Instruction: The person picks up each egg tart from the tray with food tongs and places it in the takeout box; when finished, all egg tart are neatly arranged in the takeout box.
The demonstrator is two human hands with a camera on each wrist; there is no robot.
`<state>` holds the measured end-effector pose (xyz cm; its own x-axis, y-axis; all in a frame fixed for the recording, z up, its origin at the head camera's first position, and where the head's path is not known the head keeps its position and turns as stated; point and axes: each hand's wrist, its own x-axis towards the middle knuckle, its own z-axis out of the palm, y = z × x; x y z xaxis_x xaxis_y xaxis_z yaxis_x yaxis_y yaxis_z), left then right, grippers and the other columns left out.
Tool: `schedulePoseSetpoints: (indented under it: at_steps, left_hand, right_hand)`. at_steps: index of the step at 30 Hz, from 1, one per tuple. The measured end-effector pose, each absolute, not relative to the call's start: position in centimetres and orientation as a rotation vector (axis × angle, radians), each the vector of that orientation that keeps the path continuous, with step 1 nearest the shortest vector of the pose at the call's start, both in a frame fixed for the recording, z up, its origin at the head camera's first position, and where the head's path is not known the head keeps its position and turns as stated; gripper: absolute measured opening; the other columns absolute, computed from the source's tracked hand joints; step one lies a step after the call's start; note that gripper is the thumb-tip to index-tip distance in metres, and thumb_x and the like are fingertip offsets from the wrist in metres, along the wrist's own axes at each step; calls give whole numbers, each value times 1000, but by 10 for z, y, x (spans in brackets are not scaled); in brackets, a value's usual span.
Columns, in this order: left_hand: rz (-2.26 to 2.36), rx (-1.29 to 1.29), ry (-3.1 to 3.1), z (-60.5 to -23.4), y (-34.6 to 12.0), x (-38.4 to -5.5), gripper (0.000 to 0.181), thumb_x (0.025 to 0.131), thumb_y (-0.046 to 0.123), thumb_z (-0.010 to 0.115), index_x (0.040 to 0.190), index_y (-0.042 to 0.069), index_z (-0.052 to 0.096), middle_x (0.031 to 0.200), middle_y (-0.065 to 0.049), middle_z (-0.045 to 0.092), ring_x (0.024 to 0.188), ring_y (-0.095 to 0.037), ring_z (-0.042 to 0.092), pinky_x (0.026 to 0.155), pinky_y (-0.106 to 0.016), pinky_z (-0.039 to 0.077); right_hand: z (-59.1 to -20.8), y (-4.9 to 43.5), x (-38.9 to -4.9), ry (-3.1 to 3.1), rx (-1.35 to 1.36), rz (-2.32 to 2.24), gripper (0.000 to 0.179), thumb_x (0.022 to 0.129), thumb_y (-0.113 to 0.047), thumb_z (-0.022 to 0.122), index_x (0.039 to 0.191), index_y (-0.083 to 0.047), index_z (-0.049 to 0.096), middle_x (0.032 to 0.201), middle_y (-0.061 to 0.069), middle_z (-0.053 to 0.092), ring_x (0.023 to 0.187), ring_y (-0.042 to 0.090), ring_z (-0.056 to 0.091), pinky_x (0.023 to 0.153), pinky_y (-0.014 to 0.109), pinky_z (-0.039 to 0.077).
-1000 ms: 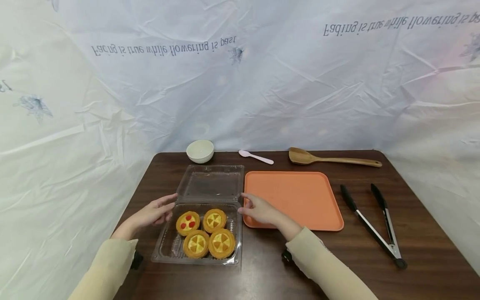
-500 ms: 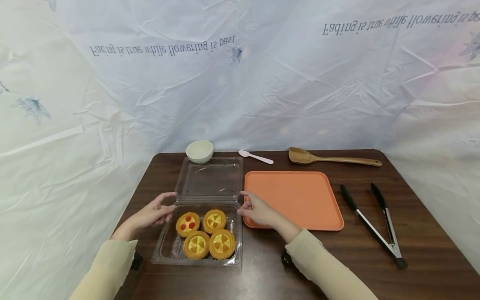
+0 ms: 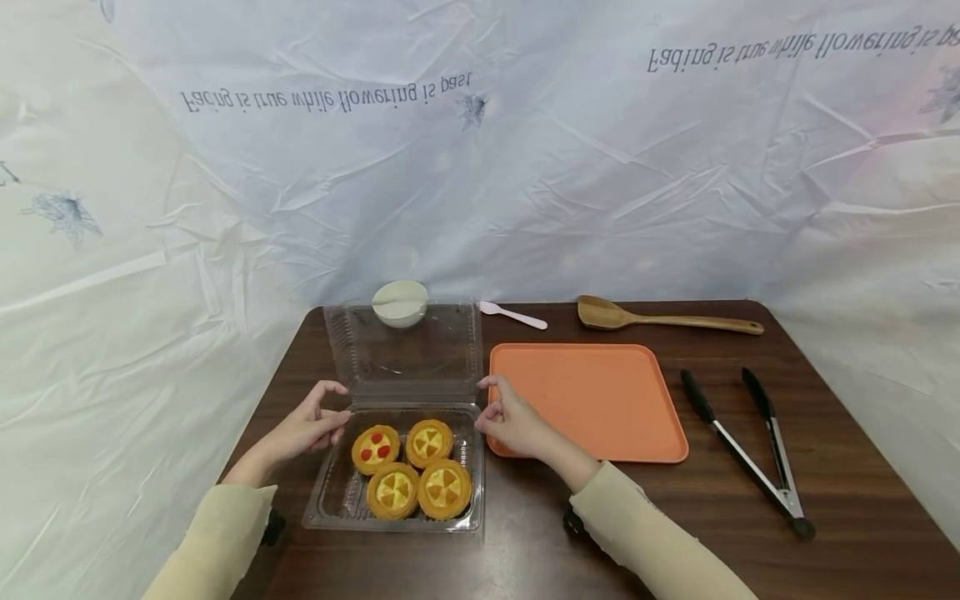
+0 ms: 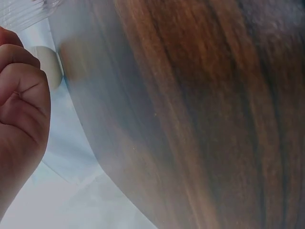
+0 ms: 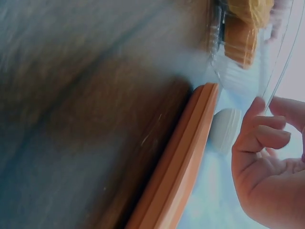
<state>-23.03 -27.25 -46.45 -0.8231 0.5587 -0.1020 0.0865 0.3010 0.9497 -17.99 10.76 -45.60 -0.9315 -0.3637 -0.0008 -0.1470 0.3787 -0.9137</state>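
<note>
A clear plastic clamshell box [image 3: 345, 500] lies with its lid [image 3: 405, 354] tilted up at the back hinge. In its base sit several round tarts, among them one with red topping [image 3: 376, 449] and one with yellow wedges [image 3: 444, 489]. My left hand [image 3: 303, 427] pinches the lid's left edge close to the hinge; the left wrist view shows only its curled fingers [image 4: 21, 81]. At the opposite edge, thumb and index finger of my right hand [image 3: 521, 423] grip the lid's thin rim, as the right wrist view confirms.
An orange tray [image 3: 585, 404] lies right of the box, its edge under my right hand. Black-tipped tongs [image 3: 750, 458] lie spread further right. Along the table's back are a pale bowl [image 3: 400, 305] seen partly through the lid, a pink spoon [image 3: 513, 315] and a wooden spatula [image 3: 667, 320].
The lid has swung up from lying back, its far edge rising in front of the bowl. Both hands stay beside the hinge, their fingers slightly more bent. The tarts keep their places.
</note>
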Motion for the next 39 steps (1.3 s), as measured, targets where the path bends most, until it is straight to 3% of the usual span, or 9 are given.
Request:
schedulePoseSetpoints:
  at_steps: [5,9,14,16,23,28,32,39]
  left_hand:
    - [1551,607,2194,-466,-271,-229,33,102,9,47,124,4,24,63,-12,51,43,-11,32,38,-28,28]
    - [1575,662,2217,-468,-270,-227,24,101,6,49,116,1,31,66,-8,50,50,-10,39,43,-27,36]
    - [1685,732,2116,-470,-269,-227,20,101,0,45,112,-2,28,64,-12,42,54,-12,38,44,-29,33]
    - [1681,684,2107,-469,-270,-227,19,103,5,43,112,-1,28,62,-11,40,51,-11,34,43,-30,27]
    - [1543,504,2251,-464,-277,-223,20,105,13,38,121,1,42,81,-13,53,48,-12,36,39,-25,29]
    - [1488,439,2279,-458,-285,-217,33,105,24,42,131,4,48,92,-16,56,50,-12,37,41,-27,32]
    - [1363,455,2322,-448,-287,-207,44,102,28,49,143,12,41,91,-15,59,51,-14,37,45,-31,37]
    - [1190,498,2492,-443,-287,-181,51,101,26,52,145,5,36,94,-7,63,82,-21,58,66,-33,45]
  right_hand:
    - [-457,106,-178,2463,-498,-1601,43,92,1,59,124,-11,34,84,5,64,62,18,57,55,27,44]
    - [-458,106,-178,2496,-593,-1585,27,92,2,59,111,-8,41,85,6,59,64,15,52,56,26,42]
    - [-459,107,-178,2554,-662,-1516,12,94,-1,58,95,-10,51,87,3,52,76,15,50,66,29,43]
    - [-460,107,-177,2562,-644,-1498,11,94,-2,58,93,-12,52,88,0,53,80,15,51,68,30,44]
    - [-460,108,-176,2574,-631,-1480,12,95,0,51,91,-11,55,88,-3,57,84,14,54,74,34,45]
    - [-461,108,-172,2458,-535,-1511,16,98,-1,43,95,-12,55,77,5,59,63,14,53,59,29,44]
    - [-460,109,-166,2403,-480,-1489,16,101,-8,37,103,-14,52,74,14,59,55,18,51,54,28,42]
    - [-452,112,-157,2544,-514,-1197,19,99,-22,45,117,-23,44,75,2,60,59,17,56,54,33,44]
